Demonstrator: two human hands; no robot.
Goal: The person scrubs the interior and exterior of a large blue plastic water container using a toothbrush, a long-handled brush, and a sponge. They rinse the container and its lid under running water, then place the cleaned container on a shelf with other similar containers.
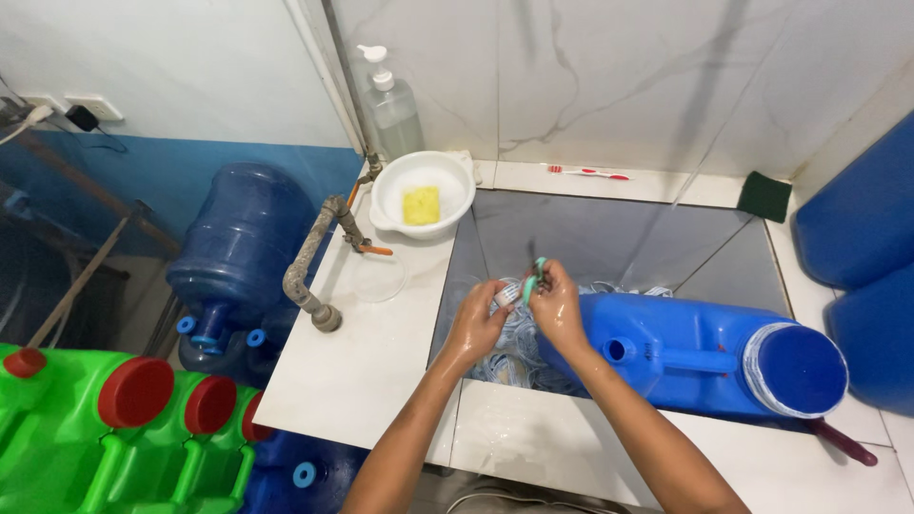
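left hand [479, 322] fingers grip small cap [506, 295] | right hand [555, 306] fingers clench green toothbrush [533, 278] against it

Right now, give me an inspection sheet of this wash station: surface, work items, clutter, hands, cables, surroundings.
Surface: white tiled counter, wet near the front edge; grey sink basin sunk in it.
Work items: small white cap and a green-handled brush over the sink; more caps piled below; blue water jug lying on its side in the sink.
Clutter: white bowl with yellow sponge, soap pump bottle, toothbrush, green scouring pad.
Hands: left hand holds the cap; right hand holds the brush; both wet.
Cables: plug and cord at wall socket.
Surroundings: metal tap pipe, blue bottle, green containers.
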